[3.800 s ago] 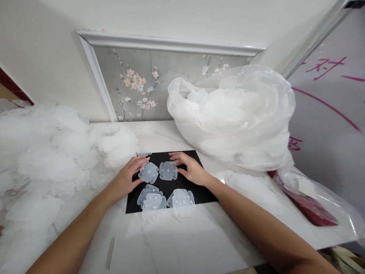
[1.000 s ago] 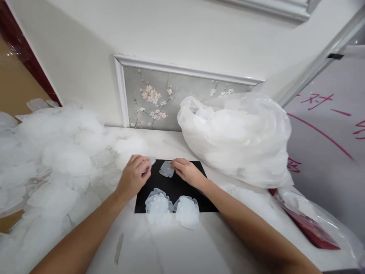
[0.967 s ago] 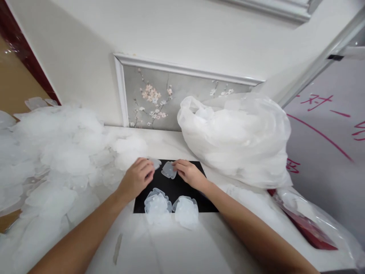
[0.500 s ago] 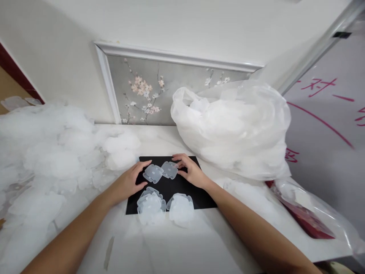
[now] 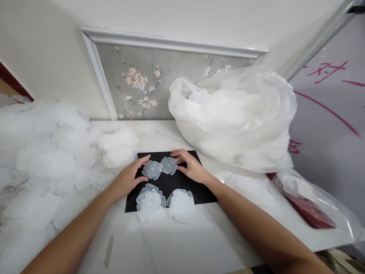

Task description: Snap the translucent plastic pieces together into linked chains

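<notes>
Two thin translucent plastic pieces with notched edges lie side by side over a black mat (image 5: 196,196): a left piece (image 5: 152,170) and a right piece (image 5: 169,166), their near corners meeting or overlapping. My left hand (image 5: 129,177) is open, thumb and forefinger spread around the outer edge of the left piece. At the outer edge of the right piece is my right hand (image 5: 192,166), its fingers apart and fingertips at or against the rim. Closer to me, a left stack (image 5: 151,203) and a right stack (image 5: 181,205) of similar pieces overlap the mat's front edge.
A large heap of translucent pieces (image 5: 42,160) covers the table's left side. Behind the mat to the right stands a full white plastic bag (image 5: 236,125). More pieces (image 5: 253,192) and a red item in clear plastic (image 5: 308,205) lie at right. A whiteboard (image 5: 327,152) rises beyond.
The camera view has tilted and shifted slightly. Both hands and the two pieces keep nearly the same arrangement on the mat.
</notes>
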`<action>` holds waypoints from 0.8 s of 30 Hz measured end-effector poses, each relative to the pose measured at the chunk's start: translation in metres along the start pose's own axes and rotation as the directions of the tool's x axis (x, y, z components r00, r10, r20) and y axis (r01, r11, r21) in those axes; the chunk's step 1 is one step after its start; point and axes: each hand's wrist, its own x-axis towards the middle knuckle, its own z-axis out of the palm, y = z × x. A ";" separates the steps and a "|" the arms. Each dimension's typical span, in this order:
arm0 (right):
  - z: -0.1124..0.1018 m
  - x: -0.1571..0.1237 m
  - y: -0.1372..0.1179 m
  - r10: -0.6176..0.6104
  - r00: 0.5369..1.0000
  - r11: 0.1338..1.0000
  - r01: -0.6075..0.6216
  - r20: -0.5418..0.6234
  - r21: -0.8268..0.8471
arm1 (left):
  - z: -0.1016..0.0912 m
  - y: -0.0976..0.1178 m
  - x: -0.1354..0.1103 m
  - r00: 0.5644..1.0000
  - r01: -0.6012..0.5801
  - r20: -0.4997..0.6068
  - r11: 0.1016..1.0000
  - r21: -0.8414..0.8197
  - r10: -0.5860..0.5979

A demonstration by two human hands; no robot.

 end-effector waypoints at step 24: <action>0.001 -0.001 0.000 -0.001 1.000 1.000 0.001 0.001 0.003 | 0.001 0.002 0.001 0.996 -0.084 -0.034 0.996 0.016 0.085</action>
